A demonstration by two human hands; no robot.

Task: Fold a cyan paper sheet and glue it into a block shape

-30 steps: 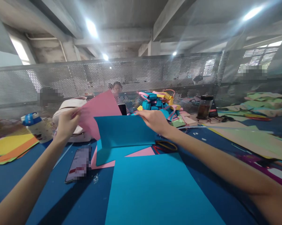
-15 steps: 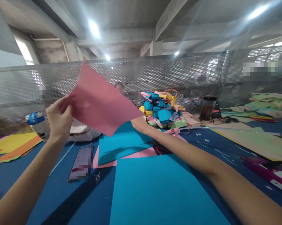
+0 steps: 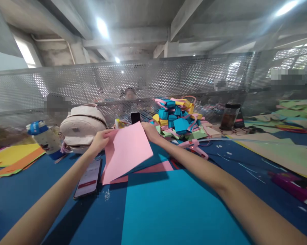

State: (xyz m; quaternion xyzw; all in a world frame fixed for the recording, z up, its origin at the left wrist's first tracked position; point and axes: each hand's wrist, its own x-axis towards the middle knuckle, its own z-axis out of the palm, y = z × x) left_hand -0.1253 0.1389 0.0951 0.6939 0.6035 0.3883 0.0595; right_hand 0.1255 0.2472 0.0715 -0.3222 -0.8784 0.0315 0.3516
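Note:
A sheet of pink paper (image 3: 129, 148) is raised at a tilt over a stack of blue paper (image 3: 155, 153) and pink paper. My left hand (image 3: 101, 140) is closed on its left edge. At its far right corner is my right hand (image 3: 150, 131), closed there with the fingertips partly hidden by the sheet. Closer to me, a large blue sheet (image 3: 184, 207) lies flat on the table. Just left of the stack rests a phone (image 3: 88, 180), below my left forearm.
Behind my right hand rises a pile of small folded paper boxes (image 3: 177, 119). A pink glue gun (image 3: 194, 148) lies beside it. A white backpack (image 3: 83, 126) and a bottle (image 3: 45, 139) stand at left, a dark jar (image 3: 230, 117) at right. A perforated metal screen (image 3: 153, 76) borders the table's far side.
The pink sheet has come down and right, from upright in my left hand to low over the stack. My left hand moved right with it. My right hand now meets its far corner.

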